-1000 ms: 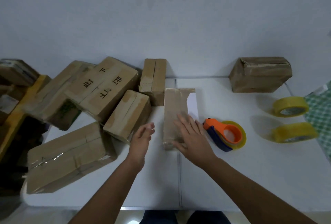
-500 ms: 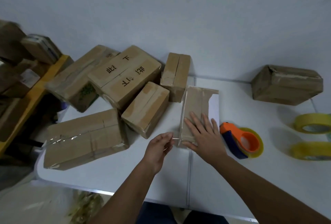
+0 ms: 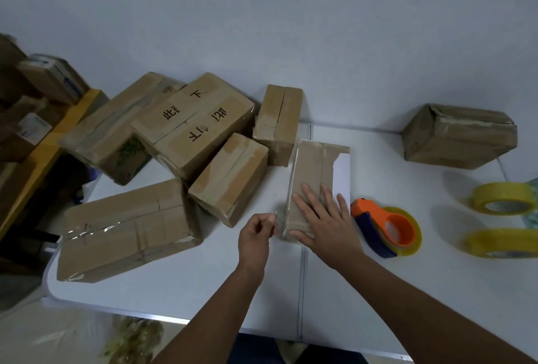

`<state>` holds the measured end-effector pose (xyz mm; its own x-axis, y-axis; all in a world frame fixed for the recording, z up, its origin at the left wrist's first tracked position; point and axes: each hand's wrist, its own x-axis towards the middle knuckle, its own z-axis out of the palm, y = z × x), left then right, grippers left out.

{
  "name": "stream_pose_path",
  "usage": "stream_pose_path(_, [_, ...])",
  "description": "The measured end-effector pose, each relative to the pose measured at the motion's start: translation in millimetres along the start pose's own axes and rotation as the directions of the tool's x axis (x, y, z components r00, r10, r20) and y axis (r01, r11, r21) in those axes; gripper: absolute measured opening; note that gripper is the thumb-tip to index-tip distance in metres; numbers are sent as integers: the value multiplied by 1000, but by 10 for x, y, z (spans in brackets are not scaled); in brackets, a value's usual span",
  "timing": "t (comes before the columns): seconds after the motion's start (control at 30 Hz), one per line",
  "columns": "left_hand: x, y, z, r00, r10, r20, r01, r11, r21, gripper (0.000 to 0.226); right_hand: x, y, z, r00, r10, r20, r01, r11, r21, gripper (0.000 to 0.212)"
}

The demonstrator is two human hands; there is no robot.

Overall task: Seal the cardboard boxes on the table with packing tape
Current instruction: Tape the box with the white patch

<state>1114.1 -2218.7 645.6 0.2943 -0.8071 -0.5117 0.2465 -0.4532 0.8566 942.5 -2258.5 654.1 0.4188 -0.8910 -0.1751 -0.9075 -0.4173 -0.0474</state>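
Risk first: left hand [image 3: 256, 237] pinches a loose end of clear tape [image 3: 279, 222] at the near-left corner of the flat box [image 3: 313, 180]; thumb and forefinger closed on the film, other fingers curled in. If pulled askew, the strip could crease or fold onto itself; likely cause, pull not in line with the box edge. Right hand [image 3: 323, 218] lies flat on the lid, fingers straight and spread, gripping nothing; if that pressure eases, the light box may skid toward 9 o'clock under the tug.

Flat box sits at table centre, long axis running 6 to 12 o'clock; brown card, a seam down its length, glossy tape along the left edge, a torn patch at the far-right corner showing white beneath.

Tape dispenser [image 3: 387, 229], orange and blue, just beside the right hand at 3 o'clock; two yellow tape rolls [image 3: 500, 197] farther out at 3. Cluster of boxes [image 3: 192, 124] from 9 to 11 o'clock; a lone box [image 3: 460, 136] at 2.
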Motion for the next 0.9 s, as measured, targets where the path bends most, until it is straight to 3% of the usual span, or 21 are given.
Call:
stream_pose_path(0.43, [139,-84,263,1000,11,21,-15,977,211,7,6,-10,8,999,6,-40,-4,998,61,77])
stream_pose_path(0.57, [251,-55,275,996,-16,93,-23,916,400,15,10,-11,9,999,6,-50,-3,998,68,76])
stream_pose_path(0.63, [271,-41,189,998,14,58,-38,899,436,16,14,-7,18,999,5,-49,-1,997,73,76])
stream_pose_path(0.77, [74,46,-18,991,85,101,-114,937,330,24,17,-4,18,999,3,-42,0,998,69,77])
stream_pose_path(0.9, [-211,-19,92,960,162,228,-261,811,523,41,12,-8,9,999,11,-32,-10,998,57,78])
